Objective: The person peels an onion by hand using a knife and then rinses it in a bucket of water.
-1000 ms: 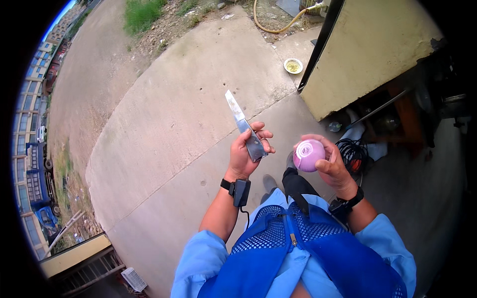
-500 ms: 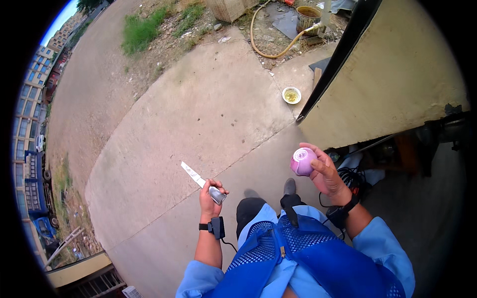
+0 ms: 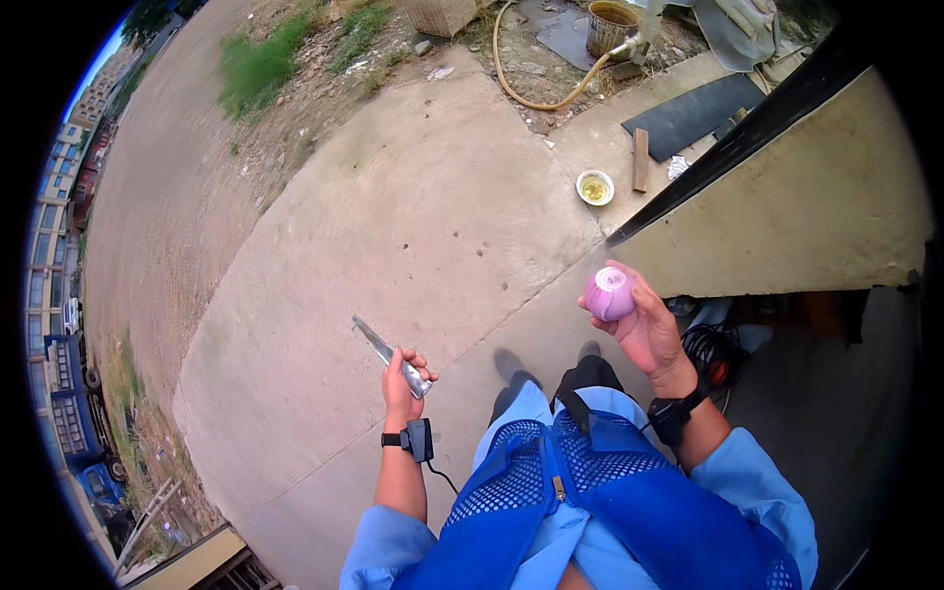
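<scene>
My left hand (image 3: pixel 401 382) is closed round the handle of a metal knife (image 3: pixel 372 339), its blade pointing up and to the left over the concrete. In my right hand (image 3: pixel 647 329) rests a peeled purple onion (image 3: pixel 610 293), one pale ringed end turned upward. The fingers wrap its far and right sides, so those parts are hidden. Both hands are held apart in front of my body, with the knife well away from the onion.
A white bowl (image 3: pixel 595 187) with yellowish contents stands on the ground ahead, near a wooden strip (image 3: pixel 640 160) and a dark mat (image 3: pixel 693 113). A black-edged tan panel (image 3: pixel 777 206) rises on the right. Beyond lie a hose (image 3: pixel 536 102) and a bucket (image 3: pixel 612 29).
The knife has turned, showing its blade more edge-on, and the left hand has shifted slightly left. The onion has tilted in my right hand. My view has swung, exposing more of the mat.
</scene>
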Action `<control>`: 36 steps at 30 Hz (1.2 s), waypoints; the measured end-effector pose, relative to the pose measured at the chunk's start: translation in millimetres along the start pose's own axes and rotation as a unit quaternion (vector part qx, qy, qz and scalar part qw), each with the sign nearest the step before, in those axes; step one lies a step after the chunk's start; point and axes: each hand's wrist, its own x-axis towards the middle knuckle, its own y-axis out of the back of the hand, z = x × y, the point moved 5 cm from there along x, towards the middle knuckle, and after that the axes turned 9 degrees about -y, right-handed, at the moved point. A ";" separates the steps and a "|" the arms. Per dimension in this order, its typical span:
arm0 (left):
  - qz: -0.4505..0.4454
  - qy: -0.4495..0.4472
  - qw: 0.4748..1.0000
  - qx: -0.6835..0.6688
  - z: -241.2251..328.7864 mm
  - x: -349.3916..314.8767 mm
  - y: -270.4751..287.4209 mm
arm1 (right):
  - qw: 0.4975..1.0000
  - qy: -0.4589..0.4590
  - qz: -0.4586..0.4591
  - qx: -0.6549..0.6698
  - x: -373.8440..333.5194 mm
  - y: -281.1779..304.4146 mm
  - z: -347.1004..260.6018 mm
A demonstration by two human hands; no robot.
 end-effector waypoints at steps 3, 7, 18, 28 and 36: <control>-0.009 0.002 0.999 0.037 18.4 26.4 -17.9 | 0.999 0.015 0.029 0.001 10.3 -1.0 -8.6; -0.033 0.044 0.997 0.052 8.7 62.6 -46.1 | 0.998 0.037 0.058 0.013 24.6 0.2 -31.4; 0.044 0.082 0.990 0.108 2.6 151.6 -67.5 | 0.998 0.021 0.059 0.028 123.5 24.6 -104.9; 0.079 0.125 0.981 0.128 17.4 248.4 -60.9 | 0.997 0.019 0.067 0.038 240.8 8.8 -150.7; -0.022 0.100 0.972 0.212 106.8 411.5 -134.1 | 0.986 0.043 0.082 0.137 333.8 -33.2 -166.3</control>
